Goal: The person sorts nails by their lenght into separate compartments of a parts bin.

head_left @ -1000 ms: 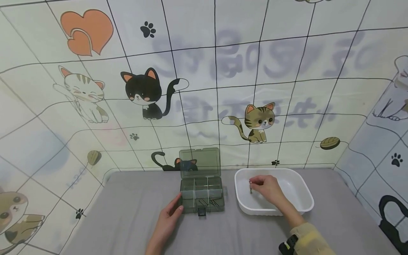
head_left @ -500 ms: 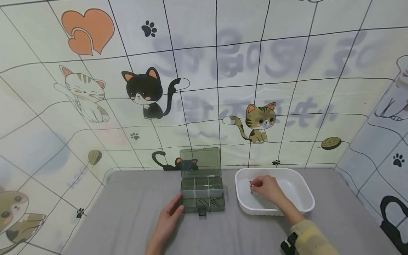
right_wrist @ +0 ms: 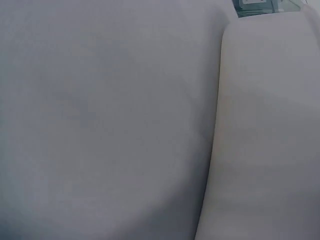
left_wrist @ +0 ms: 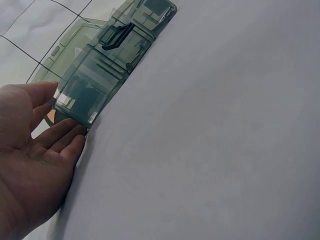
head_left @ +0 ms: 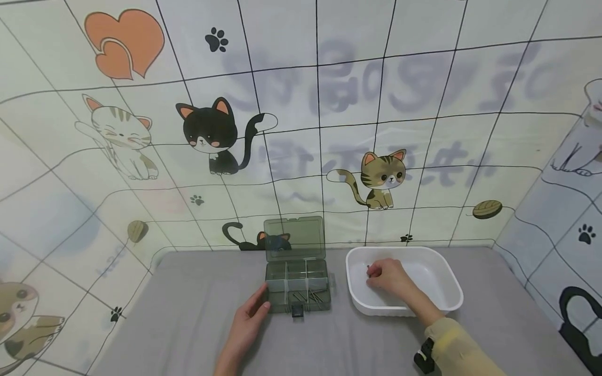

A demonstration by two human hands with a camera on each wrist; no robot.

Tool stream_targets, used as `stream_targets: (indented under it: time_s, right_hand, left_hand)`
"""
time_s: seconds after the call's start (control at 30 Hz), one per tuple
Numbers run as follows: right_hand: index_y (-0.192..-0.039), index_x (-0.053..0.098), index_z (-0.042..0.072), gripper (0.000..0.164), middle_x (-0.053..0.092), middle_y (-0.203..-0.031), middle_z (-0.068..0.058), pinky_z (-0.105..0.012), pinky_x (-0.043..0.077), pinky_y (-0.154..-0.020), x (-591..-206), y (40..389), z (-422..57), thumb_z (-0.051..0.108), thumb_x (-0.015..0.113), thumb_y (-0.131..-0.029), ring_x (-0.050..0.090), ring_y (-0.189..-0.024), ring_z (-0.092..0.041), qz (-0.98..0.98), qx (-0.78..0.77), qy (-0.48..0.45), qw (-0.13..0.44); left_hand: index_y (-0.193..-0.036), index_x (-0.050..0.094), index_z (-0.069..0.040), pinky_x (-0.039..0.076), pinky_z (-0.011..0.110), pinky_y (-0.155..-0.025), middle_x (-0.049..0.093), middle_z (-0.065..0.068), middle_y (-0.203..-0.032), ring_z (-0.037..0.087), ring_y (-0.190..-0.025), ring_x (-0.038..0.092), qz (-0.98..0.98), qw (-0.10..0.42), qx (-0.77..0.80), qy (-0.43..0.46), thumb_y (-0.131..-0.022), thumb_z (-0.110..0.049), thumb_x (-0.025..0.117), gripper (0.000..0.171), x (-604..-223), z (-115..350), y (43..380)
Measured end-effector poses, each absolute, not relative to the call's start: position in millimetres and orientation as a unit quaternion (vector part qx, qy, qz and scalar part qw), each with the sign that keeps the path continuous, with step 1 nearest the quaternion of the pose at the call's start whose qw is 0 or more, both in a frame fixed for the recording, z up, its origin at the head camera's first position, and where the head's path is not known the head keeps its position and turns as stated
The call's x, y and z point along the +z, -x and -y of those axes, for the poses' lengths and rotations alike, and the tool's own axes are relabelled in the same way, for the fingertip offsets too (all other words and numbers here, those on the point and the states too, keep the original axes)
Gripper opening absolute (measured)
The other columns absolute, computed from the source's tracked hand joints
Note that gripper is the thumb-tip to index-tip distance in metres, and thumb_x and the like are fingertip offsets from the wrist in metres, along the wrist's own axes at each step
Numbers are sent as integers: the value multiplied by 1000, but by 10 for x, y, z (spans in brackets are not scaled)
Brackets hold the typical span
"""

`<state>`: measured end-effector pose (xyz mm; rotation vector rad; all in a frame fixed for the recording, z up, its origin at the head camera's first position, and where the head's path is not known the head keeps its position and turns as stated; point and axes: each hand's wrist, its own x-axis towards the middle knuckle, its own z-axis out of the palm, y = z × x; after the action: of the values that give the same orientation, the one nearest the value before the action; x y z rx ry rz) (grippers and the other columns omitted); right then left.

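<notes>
A green translucent compartment box [head_left: 277,300] stands on the grey cloth, its lid [head_left: 295,239] raised behind it. Several thin metal screws [head_left: 314,296] lie in its front right part. My left hand [head_left: 246,319] rests against the box's left side; the left wrist view shows the thumb and fingertips [left_wrist: 77,142] right at that end, fingers relaxed. Over the white tray [head_left: 430,271], my right hand [head_left: 392,278] pinches a small metal screw [head_left: 368,270] between thumb and fingers, which mostly hide it. The right hand is outside its own wrist view, where the tray's outer wall [right_wrist: 265,130] shows.
The tray stands to the right of the box with a narrow strip of cloth between them. A black latch [head_left: 298,310] sticks out at the box's front. Behind the table hangs a white grid curtain [head_left: 291,115] printed with cats.
My right hand has turned the screw within its fingers, so less of it shows now. The left hand stays at the box, and the box and tray keep their places.
</notes>
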<state>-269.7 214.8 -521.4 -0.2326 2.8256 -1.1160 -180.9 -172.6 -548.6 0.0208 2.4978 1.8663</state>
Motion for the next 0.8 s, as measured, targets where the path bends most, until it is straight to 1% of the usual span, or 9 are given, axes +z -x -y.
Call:
stream_targets:
  time_s: [0.13, 0.37, 0.53, 0.6, 0.8]
  right_hand:
    - [-90, 76, 2, 13, 69, -79, 1, -32, 53, -69, -5221, 2696, -2138, 2, 84, -79, 63, -76, -14, -928, -362, 78, 50]
    - [-89, 75, 2, 12, 69, -78, 1, -31, 53, -68, -5201, 2686, -2132, -1, 81, -79, 62, -75, -14, -932, -351, 84, 39]
    - [-84, 74, 3, 12, 67, -74, 2, -28, 51, -65, -5220, 2695, -2137, -5, 76, -75, 59, -71, -12, -938, -334, 93, 12]
    - [-82, 73, 3, 11, 66, -73, 2, -28, 50, -63, -5218, 2692, -2136, -5, 75, -74, 58, -70, -12, -939, -329, 99, 5]
    - [-82, 74, 3, 11, 63, -72, 2, -28, 47, -60, -5204, 2681, -2127, -4, 74, -75, 54, -69, -14, -941, -329, 80, 14]
  left_hand:
    - [-154, 47, -5, 39, 49, -114, 42, 16, -158, 36, -148, 35, -802, 13, 597, -10, -106, -19, 59, 51, -5485, 1733, 1810]
    - [-154, 47, -7, 39, 47, -114, 42, 15, -159, 35, -148, 36, -798, 11, 602, -5, -106, -19, 60, 51, -5472, 1725, 1802]
    - [-153, 47, -5, 39, 49, -114, 42, 16, -159, 37, -147, 36, -802, 8, 597, -11, -106, -19, 59, 51, -5468, 1727, 1803]
    - [-153, 48, -6, 38, 49, -115, 42, 15, -159, 35, -148, 35, -802, 7, 597, -9, -106, -19, 60, 50, -5463, 1727, 1803]
    - [-153, 48, -6, 38, 47, -115, 43, 14, -159, 35, -148, 34, -799, 8, 602, -8, -106, -17, 60, 50, -5460, 1727, 1802]
